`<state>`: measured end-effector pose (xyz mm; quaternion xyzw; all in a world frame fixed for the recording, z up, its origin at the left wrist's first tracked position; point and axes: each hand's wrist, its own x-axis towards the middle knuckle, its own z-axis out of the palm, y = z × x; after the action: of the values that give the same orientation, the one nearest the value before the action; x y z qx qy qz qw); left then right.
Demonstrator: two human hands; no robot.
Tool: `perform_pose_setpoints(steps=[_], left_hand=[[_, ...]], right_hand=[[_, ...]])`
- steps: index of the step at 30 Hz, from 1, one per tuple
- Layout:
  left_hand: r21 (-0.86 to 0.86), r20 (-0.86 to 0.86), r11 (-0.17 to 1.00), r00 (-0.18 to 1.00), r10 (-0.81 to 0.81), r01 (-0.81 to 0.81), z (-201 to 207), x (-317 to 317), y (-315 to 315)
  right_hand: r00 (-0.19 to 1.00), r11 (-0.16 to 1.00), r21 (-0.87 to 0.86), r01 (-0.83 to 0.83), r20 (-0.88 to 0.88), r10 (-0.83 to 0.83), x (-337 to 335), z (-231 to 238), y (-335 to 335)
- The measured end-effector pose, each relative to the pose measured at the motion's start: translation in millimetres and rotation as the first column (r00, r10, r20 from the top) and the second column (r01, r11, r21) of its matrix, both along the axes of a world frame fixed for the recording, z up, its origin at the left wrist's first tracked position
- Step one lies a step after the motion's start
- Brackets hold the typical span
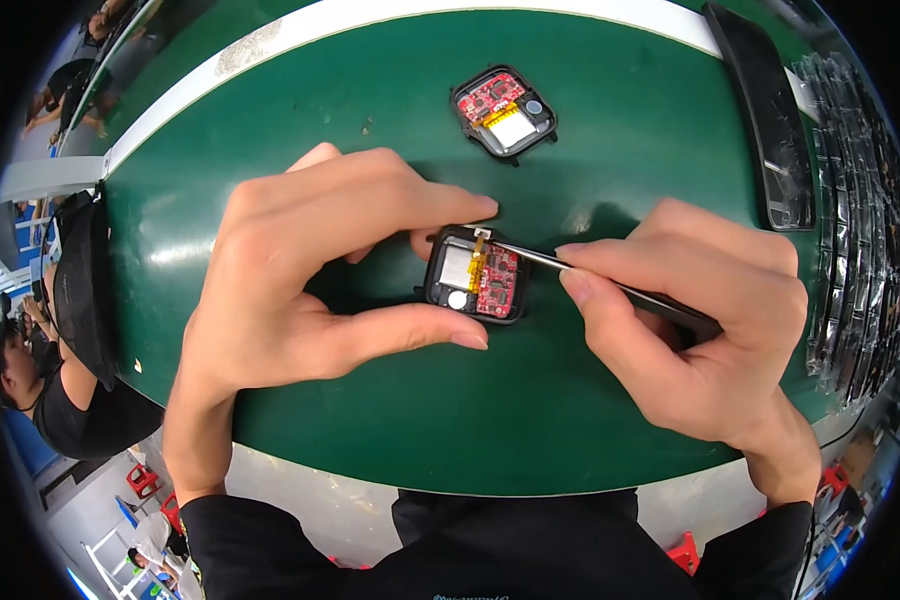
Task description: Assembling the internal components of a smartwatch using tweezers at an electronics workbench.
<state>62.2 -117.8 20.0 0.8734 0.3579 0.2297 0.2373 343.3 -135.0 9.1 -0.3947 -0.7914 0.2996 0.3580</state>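
Note:
My left hand (pixel 320 260) grips a black smartwatch case (pixel 477 275) by its edges, thumb on the near side and fingers on the far side. The case lies open, showing a red circuit board, a silver battery, yellow tape and a small round white part. In my right hand (pixel 695 315) is a pair of tweezers (pixel 610 283), pinched between thumb and fingers. Their tips touch or nearly touch a small white connector (pixel 483 234) at the case's far edge. Farther back, a second open watch case (pixel 503 114) with a similar red board rests on the table.
The green table (pixel 560 400) has a white far edge. A long black tray (pixel 767 120) stands at the far right, beside stacks of clear-wrapped dark parts (pixel 850 230). Beyond the left edge are a black bag (pixel 82 285) and a person in black (pixel 90 405).

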Motion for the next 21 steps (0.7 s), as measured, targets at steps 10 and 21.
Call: perform_pose_setpoints(steps=[10,21], left_hand=[[-0.028,-0.03,1.0,1.0,0.001,-0.002,2,0,3],[-0.083,0.02,0.99,0.994,-0.111,0.113,-1,-13,13]], right_hand=[[0.999,0.975,0.222,-0.023,0.035,0.015,-1,-9,-1],[0.997,0.996,0.047,-0.076,0.014,0.076,2,-1,0]])
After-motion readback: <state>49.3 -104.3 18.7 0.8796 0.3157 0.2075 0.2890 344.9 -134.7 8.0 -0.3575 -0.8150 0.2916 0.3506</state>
